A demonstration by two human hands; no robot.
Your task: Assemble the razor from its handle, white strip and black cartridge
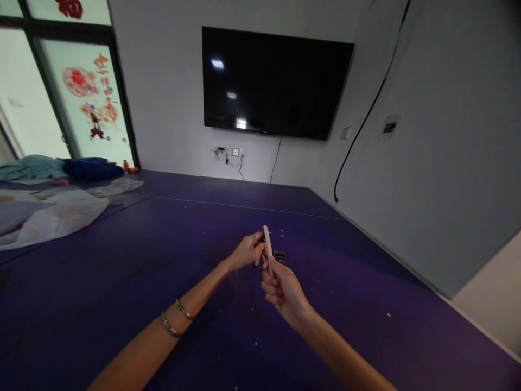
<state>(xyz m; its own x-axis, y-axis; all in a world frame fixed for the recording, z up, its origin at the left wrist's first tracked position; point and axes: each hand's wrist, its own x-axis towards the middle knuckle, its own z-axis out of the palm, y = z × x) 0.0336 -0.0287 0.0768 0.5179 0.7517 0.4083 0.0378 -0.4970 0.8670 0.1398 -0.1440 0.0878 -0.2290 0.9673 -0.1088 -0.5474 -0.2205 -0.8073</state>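
Observation:
A slim, pale, flat stick with a rounded end [266, 239] slants up from my right hand [286, 288], whose fingers are closed round its lower part. Just left of it, my left hand [246, 251] pinches a small object with a dark upper part [262, 238] and a pale lower part [258, 259]. The fingers cover much of this object, so its kind does not show. Both hands are close together, the stick passing in front of the left fingertips. A small dark, flat case-like item [279, 255] lies on the purple surface [183, 336] just beyond my right hand.
Several tiny white bits [281, 233] are scattered on the surface. Clear plastic sheeting [61, 220] and folded blue cloth [91, 168] lie at the far left. A black cable [362, 127] hangs by the right wall, and a television [277, 84] is mounted at the back.

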